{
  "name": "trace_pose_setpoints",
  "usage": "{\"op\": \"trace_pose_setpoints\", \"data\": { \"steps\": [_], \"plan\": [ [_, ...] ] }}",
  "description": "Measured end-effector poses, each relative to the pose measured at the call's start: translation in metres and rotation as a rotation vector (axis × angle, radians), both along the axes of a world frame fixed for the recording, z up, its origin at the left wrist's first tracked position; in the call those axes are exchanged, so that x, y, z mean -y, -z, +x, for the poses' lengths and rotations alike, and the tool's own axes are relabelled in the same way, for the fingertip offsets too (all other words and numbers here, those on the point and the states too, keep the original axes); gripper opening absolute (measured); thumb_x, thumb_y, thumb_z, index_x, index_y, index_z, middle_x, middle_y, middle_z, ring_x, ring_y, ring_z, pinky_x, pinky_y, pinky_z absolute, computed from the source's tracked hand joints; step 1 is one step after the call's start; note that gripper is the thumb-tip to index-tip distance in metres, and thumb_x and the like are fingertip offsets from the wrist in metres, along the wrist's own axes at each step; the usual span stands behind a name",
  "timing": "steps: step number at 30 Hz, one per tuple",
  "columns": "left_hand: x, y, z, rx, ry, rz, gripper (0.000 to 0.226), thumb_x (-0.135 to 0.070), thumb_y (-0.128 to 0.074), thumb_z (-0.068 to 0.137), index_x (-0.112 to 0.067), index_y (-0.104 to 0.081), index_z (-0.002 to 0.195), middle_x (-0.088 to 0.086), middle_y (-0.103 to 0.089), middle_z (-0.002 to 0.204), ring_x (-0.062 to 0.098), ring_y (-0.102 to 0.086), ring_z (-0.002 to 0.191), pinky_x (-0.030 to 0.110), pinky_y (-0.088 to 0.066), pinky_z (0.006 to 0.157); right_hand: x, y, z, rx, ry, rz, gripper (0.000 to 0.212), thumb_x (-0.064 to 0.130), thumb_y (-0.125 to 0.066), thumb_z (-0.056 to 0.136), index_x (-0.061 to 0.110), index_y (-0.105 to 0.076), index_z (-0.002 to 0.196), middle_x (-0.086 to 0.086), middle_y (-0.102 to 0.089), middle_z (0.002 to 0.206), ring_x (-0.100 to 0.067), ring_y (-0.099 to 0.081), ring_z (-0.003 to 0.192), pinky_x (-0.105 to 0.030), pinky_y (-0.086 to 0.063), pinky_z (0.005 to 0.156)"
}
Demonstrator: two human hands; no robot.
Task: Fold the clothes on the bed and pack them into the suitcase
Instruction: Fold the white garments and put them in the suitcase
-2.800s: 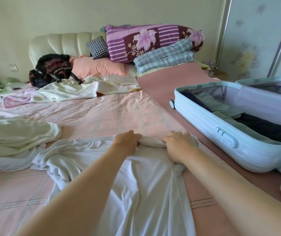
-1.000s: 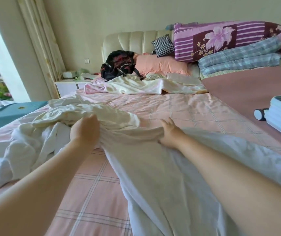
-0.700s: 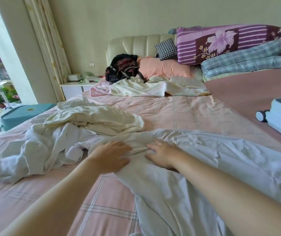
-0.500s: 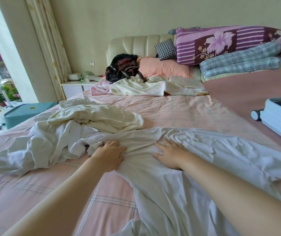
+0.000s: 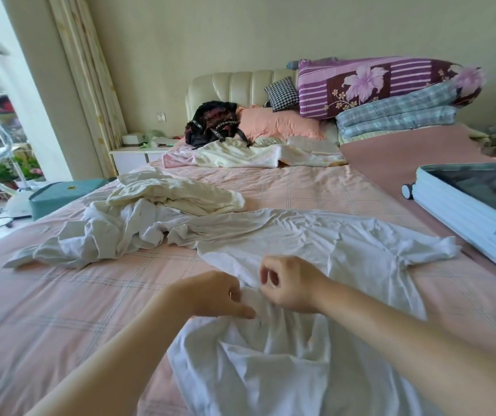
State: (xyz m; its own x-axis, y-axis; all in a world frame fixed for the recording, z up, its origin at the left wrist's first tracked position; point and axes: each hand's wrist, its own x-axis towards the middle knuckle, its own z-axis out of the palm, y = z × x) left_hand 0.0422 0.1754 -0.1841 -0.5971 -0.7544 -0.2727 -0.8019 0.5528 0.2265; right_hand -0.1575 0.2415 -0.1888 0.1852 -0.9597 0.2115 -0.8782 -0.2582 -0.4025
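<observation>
A white T-shirt [image 5: 315, 241] lies spread and wrinkled across the pink checked bed sheet [image 5: 60, 310]. My left hand [image 5: 219, 295] and my right hand [image 5: 291, 283] are close together at its near middle, each pinching a bunch of the white cloth. More crumpled white and cream clothes [image 5: 138, 217] lie in a heap to the left. The pale blue suitcase [image 5: 462, 214] lies open on the bed at the right edge of the view, with dark items inside.
At the headboard are a black bag [image 5: 213, 123], a pink pillow [image 5: 279, 124], a checked cushion [image 5: 281, 90] and stacked folded quilts [image 5: 390, 94]. A cream blanket [image 5: 255, 153] lies below them. A teal box [image 5: 66, 195] stands on the floor at left.
My view swung left, away from the suitcase. Both hands slid back toward me along the shirt, came together and now pinch its cloth instead of pressing flat.
</observation>
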Motion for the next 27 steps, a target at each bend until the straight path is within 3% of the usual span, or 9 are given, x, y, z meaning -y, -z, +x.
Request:
{"op": "trace_pose_setpoints", "data": {
  "steps": [4, 8, 10, 12, 15, 17, 21, 24, 27],
  "plan": [
    [-0.026, 0.003, 0.019, -0.037, -0.051, -0.096, 0.023, -0.041, -0.062, 0.091, -0.028, -0.055, 0.074, -0.011, -0.053, 0.079, 0.017, -0.053, 0.081, 0.029, -0.041, 0.07, -0.039, 0.011, 0.029, -0.188, -0.111, 0.178, 0.046, 0.064, -0.076, 0.073, 0.032, -0.06, 0.102, 0.016, -0.054, 0.097, -0.006, -0.054, 0.088, -0.024, -0.042, 0.075],
    [-0.047, -0.015, 0.04, -0.268, -0.291, -0.055, 0.02, -0.028, -0.048, 0.103, -0.015, -0.063, 0.101, 0.004, -0.06, 0.104, 0.025, -0.057, 0.099, 0.03, -0.039, 0.076, -0.058, 0.024, 0.038, -0.193, -0.11, 0.181, 0.071, 0.069, -0.07, 0.06, 0.038, -0.053, 0.121, 0.009, -0.048, 0.121, -0.014, -0.054, 0.11, -0.028, -0.042, 0.088],
    [-0.055, -0.027, 0.059, -0.127, -0.354, 0.028, 0.035, -0.031, -0.039, 0.106, -0.007, -0.063, 0.117, 0.012, -0.061, 0.12, 0.029, -0.057, 0.112, 0.032, -0.041, 0.087, -0.064, 0.022, 0.037, -0.141, -0.102, 0.153, 0.059, 0.053, -0.076, 0.071, 0.037, -0.055, 0.124, 0.008, -0.048, 0.117, -0.011, -0.051, 0.102, -0.027, -0.04, 0.084],
    [-0.068, -0.03, 0.078, 0.224, -0.327, 0.052, 0.046, -0.037, -0.035, 0.107, -0.003, -0.06, 0.125, 0.012, -0.06, 0.131, 0.028, -0.057, 0.117, 0.032, -0.04, 0.099, -0.071, 0.019, 0.037, -0.141, -0.099, 0.165, 0.051, 0.043, -0.077, 0.075, 0.035, -0.06, 0.123, 0.007, -0.051, 0.114, -0.01, -0.052, 0.099, -0.026, -0.043, 0.086],
    [-0.075, -0.018, 0.091, 0.632, -0.301, 0.044, 0.03, -0.027, -0.049, 0.099, -0.007, -0.064, 0.114, 0.006, -0.069, 0.11, 0.022, -0.063, 0.09, 0.031, -0.05, 0.088, -0.078, 0.017, 0.034, -0.172, -0.094, 0.225, 0.045, 0.037, -0.075, 0.076, 0.034, -0.066, 0.12, 0.006, -0.057, 0.115, -0.014, -0.054, 0.108, -0.025, -0.042, 0.093],
    [-0.075, -0.017, 0.083, 0.564, -0.38, -0.056, 0.014, -0.019, -0.058, 0.093, -0.01, -0.064, 0.102, 0.0, -0.068, 0.096, 0.018, -0.064, 0.087, 0.029, -0.052, 0.085, -0.084, 0.014, 0.031, -0.171, -0.086, 0.242, 0.049, 0.03, -0.072, 0.079, 0.032, -0.064, 0.127, 0.006, -0.06, 0.123, -0.014, -0.054, 0.114, -0.023, -0.041, 0.095],
    [-0.072, -0.015, 0.036, 0.133, -0.187, -0.297, 0.021, -0.018, -0.06, 0.093, -0.016, -0.061, 0.114, -0.001, -0.063, 0.112, 0.019, -0.06, 0.098, 0.029, -0.05, 0.084, -0.1, 0.007, 0.01, -0.151, -0.027, 0.249, 0.062, 0.027, -0.071, 0.081, 0.033, -0.052, 0.141, 0.008, -0.051, 0.141, -0.012, -0.05, 0.128, -0.024, -0.039, 0.104],
    [-0.096, -0.017, -0.021, -0.138, -0.011, -0.126, 0.016, -0.03, -0.066, 0.091, -0.027, -0.061, 0.107, -0.008, -0.059, 0.104, 0.016, -0.056, 0.092, 0.026, -0.044, 0.073, -0.116, 0.011, -0.023, -0.225, 0.02, 0.117, 0.049, 0.031, -0.076, 0.075, 0.026, -0.054, 0.118, 0.002, -0.048, 0.123, -0.02, -0.049, 0.117, -0.031, -0.041, 0.095],
    [-0.126, -0.013, -0.072, -0.164, 0.176, -0.007, 0.02, -0.034, -0.07, 0.088, -0.026, -0.064, 0.105, -0.009, -0.058, 0.099, 0.013, -0.056, 0.09, 0.026, -0.043, 0.078, -0.141, 0.011, -0.058, -0.271, 0.106, 0.168, 0.037, 0.04, -0.082, 0.071, 0.028, -0.052, 0.091, 0.005, -0.048, 0.108, -0.019, -0.051, 0.104, -0.032, -0.045, 0.086]
  ]
}}
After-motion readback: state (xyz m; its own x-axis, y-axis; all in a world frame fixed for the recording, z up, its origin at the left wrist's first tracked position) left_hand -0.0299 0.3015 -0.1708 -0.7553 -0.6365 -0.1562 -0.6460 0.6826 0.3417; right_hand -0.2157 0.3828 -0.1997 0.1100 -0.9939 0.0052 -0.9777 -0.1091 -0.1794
